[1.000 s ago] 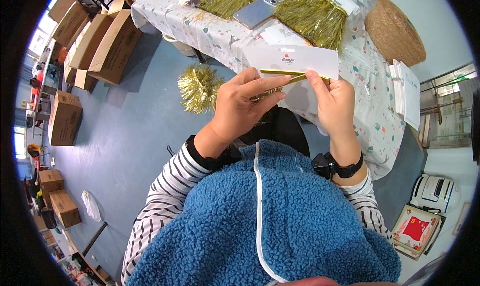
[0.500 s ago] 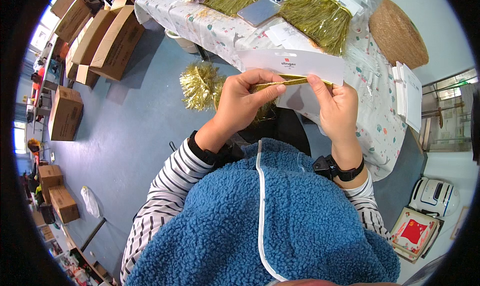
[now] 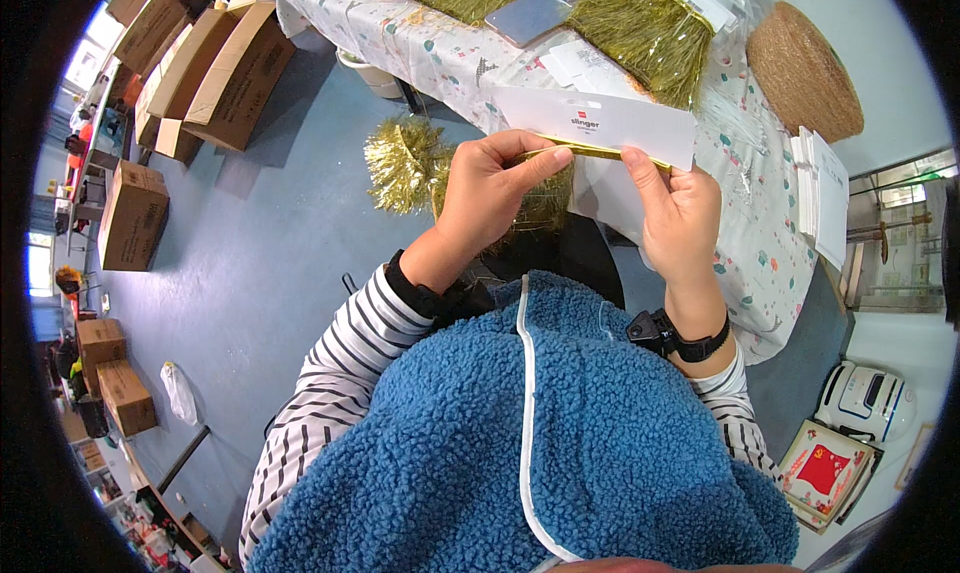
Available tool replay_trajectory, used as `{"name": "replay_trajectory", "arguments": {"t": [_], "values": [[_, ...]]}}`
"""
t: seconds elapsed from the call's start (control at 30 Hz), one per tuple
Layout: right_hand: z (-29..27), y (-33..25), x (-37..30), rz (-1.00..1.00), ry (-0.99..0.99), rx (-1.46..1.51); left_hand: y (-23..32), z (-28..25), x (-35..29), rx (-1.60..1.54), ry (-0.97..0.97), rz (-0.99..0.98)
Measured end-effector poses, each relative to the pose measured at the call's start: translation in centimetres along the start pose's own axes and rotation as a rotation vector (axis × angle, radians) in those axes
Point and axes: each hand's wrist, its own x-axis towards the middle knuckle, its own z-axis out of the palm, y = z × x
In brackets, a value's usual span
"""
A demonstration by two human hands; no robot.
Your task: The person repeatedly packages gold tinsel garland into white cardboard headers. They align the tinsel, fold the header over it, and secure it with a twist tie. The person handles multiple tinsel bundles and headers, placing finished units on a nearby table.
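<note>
A gold tinsel fringe garland (image 3: 597,152) has its narrow band stretched between my two hands, along the lower edge of a white header card (image 3: 540,111) with a hang slot. My left hand (image 3: 488,188) is closed, pinching the band between thumb and fingers. With thumb and fingers pressed together, my right hand (image 3: 675,213) grips the band's other end and the card's right corner. Loose gold strands (image 3: 405,163) hang to the left of my left hand, and more tinsel shows beneath it. Part of the fringe is hidden behind my hands.
The table (image 3: 765,263) has a patterned white cover. On it lie carded fringe bundles (image 3: 650,38), a phone (image 3: 530,16), a brown roll (image 3: 805,71) and a stack of white cards (image 3: 822,198). Cardboard boxes (image 3: 240,78) stand at left; a white bucket (image 3: 372,78) is beneath the table edge.
The band, which was gapped and slightly twisted, now lies flatter and straighter along the card's lower edge. Both hands keep their grip and have shifted only slightly.
</note>
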Motion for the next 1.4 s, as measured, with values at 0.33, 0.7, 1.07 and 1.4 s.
{"name": "replay_trajectory", "arguments": {"t": [0.33,0.7,1.07,1.4], "values": [[-1.5,0.4,0.2,0.08,0.037,-0.031,-0.5,-1.4,0.2,0.199,0.046,0.055],[-2.0,0.6,0.3,0.086,0.049,0.014,0.1,-2.6,0.1,0.018,-0.04,-0.016],[-2.2,0.3,0.4,0.128,0.019,0.139,0.0,-2.7,0.2,-0.138,-0.051,-0.033],[-2.2,0.6,0.5,0.192,0.012,0.276,0.4,-2.7,0.4,-0.238,-0.115,0.001]]}}
